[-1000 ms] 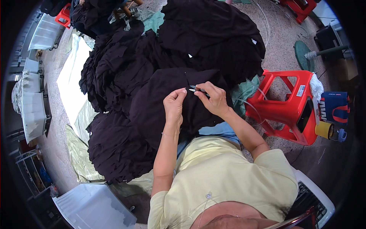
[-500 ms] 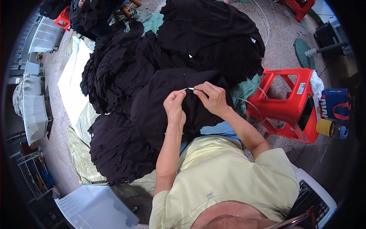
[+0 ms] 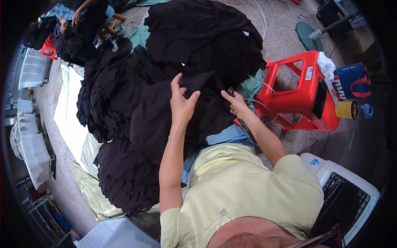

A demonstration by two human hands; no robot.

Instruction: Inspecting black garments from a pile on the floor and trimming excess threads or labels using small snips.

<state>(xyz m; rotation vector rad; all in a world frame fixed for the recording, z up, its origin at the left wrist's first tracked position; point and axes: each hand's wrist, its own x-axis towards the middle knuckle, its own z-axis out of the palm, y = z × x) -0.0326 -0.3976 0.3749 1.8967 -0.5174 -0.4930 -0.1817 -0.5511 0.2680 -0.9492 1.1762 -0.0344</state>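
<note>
A black garment (image 3: 165, 120) lies spread over my lap, part of a large heap of black garments (image 3: 198, 37) reaching away from me. My left hand (image 3: 182, 101) rests on the garment with its fingers spread and lifted, holding nothing. My right hand (image 3: 235, 103) sits to the right at the garment's edge, closed on a small pair of thread snips (image 3: 230, 91) whose dark tip sticks up above the fingers.
A red plastic stool (image 3: 297, 91) stands at my right with a dark phone, a white cloth and a yellow tape roll (image 3: 345, 109) on it. A white crate (image 3: 347, 194) is at lower right. Another person's hands (image 3: 70, 18) work at the far left. White bins (image 3: 33, 70) line the left.
My hands were together, pinching one spot on the garment. Now they have separated: the left opened and spread over the cloth, the right drew off to the right with the snips.
</note>
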